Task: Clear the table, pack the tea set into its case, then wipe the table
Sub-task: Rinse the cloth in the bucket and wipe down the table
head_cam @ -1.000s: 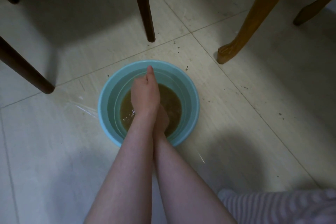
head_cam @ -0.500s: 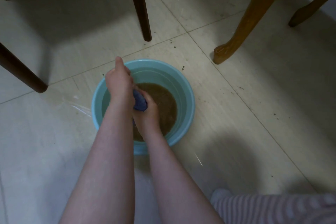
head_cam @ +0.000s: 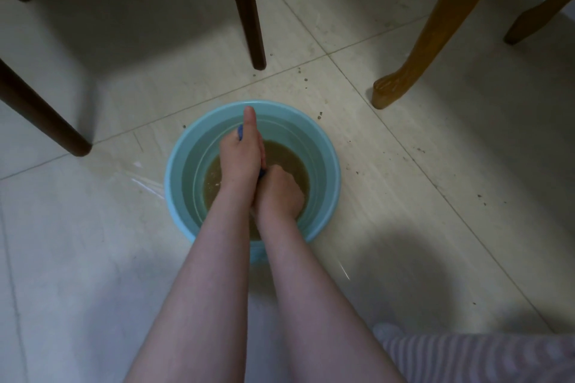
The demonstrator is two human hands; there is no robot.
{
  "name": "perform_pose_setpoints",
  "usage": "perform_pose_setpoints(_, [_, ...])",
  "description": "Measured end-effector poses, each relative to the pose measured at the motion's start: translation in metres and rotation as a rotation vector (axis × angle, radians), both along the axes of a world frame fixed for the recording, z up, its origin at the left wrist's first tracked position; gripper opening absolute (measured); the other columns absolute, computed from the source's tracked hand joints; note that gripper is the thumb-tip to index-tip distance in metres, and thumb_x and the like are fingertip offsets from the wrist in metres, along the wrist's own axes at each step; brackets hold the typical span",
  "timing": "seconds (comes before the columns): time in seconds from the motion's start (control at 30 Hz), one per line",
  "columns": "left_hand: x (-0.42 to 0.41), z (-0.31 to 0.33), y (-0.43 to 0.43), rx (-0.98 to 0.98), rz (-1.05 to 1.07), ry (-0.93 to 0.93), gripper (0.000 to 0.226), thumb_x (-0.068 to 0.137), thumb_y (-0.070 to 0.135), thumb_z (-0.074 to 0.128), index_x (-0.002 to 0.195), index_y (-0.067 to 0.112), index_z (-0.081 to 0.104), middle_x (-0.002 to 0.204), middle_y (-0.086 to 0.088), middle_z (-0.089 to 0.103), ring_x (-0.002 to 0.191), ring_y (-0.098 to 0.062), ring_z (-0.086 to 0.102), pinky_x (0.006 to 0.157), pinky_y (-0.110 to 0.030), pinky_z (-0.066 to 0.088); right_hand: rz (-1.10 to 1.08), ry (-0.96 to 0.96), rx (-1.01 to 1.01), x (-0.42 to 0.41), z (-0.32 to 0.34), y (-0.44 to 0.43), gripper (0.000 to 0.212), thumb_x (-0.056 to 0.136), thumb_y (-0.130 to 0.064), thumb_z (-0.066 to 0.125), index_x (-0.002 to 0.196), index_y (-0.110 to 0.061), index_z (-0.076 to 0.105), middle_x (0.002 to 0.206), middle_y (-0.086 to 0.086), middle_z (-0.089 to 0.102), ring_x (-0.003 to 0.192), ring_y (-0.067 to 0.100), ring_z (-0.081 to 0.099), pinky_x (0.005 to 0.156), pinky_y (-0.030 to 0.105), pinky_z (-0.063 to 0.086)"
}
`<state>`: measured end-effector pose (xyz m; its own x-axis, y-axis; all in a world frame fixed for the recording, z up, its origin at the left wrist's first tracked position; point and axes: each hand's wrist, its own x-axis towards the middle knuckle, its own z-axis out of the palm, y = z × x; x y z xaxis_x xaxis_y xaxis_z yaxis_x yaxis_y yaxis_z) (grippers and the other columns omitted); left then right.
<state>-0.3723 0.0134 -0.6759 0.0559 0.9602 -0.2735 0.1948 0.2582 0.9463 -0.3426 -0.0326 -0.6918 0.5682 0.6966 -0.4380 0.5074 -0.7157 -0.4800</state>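
right hand [head_cam: 280,193] is fisted around the near end of a blue cloth [head_cam: 239,131]; left hand [head_cam: 241,155], just beyond, is clenched on its far end, thumb out. both sit over brown water in a teal basin [head_cam: 329,177] on the tiled floor [head_cam: 435,196]. this looks like wringing before the wipe; next needs a firm twist, then lifting clear. chair legs [head_cam: 245,9] stand beyond.

You have a single view, worn on the head, looking steeply down and forward at the tiled floor [head_cam: 435,196] from close above. Your forearms run up from the bottom edge to a light-blue basin [head_cam: 180,171] near centre; furniture legs [head_cam: 249,9] cross the top edge.
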Motion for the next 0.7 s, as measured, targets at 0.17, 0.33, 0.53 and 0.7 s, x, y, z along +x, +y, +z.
perform_pose_setpoints(0.17, [0.006, -0.005, 0.001, -0.056, -0.013, -0.034, 0.056, 0.099, 0.048, 0.039, 0.048, 0.024, 0.036, 0.044, 0.006, 0.034, 0.038, -0.012, 0.028, 0.048, -0.028, 0.027, 0.004, -0.016, 0.005, -0.007, -0.006, -0.006, 0.032, 0.1, -0.01, 0.037, 0.1, -0.01, 0.068, 0.103, 0.008, 0.07, 0.093, 0.026, 0.068, 0.069, 0.033, 0.052])
perform_pose_setpoints(0.33, [0.012, -0.005, -0.005, 0.035, 0.052, -0.003, 0.052, 0.102, 0.036, 0.037, 0.054, 0.017, 0.038, 0.048, 0.002, 0.035, 0.042, -0.012, 0.031, 0.05, -0.028, 0.028, 0.003, 0.029, 0.055, -0.01, -0.013, -0.01, 0.031, 0.103, -0.015, 0.037, 0.097, -0.009, 0.067, 0.101, 0.008, 0.071, 0.092, 0.026, 0.068, 0.07, 0.033, 0.053])
perform_pose_setpoints(0.53, [0.011, -0.003, -0.002, 0.079, 0.061, 0.055, 0.05, 0.102, 0.034, 0.036, 0.055, 0.017, 0.038, 0.052, 0.0, 0.037, 0.047, -0.014, 0.033, 0.055, -0.031, 0.03, 0.04, 0.039, 0.054, -0.009, -0.016, -0.005, 0.032, 0.103, -0.014, 0.037, 0.094, -0.01, 0.067, 0.102, 0.007, 0.071, 0.089, 0.024, 0.067, 0.06, 0.027, 0.04])
perform_pose_setpoints(0.7, [0.007, 0.007, 0.008, -0.055, 0.175, -0.047, 0.047, 0.1, 0.044, 0.038, 0.061, 0.018, 0.045, 0.057, -0.001, 0.043, 0.05, -0.014, 0.041, 0.054, -0.029, 0.035, 0.075, 0.283, 0.007, 0.004, -0.004, 0.007, 0.024, 0.096, -0.013, 0.044, 0.083, -0.011, 0.063, 0.085, 0.009, 0.067, 0.083, 0.032, 0.063, 0.065, 0.032, 0.045])
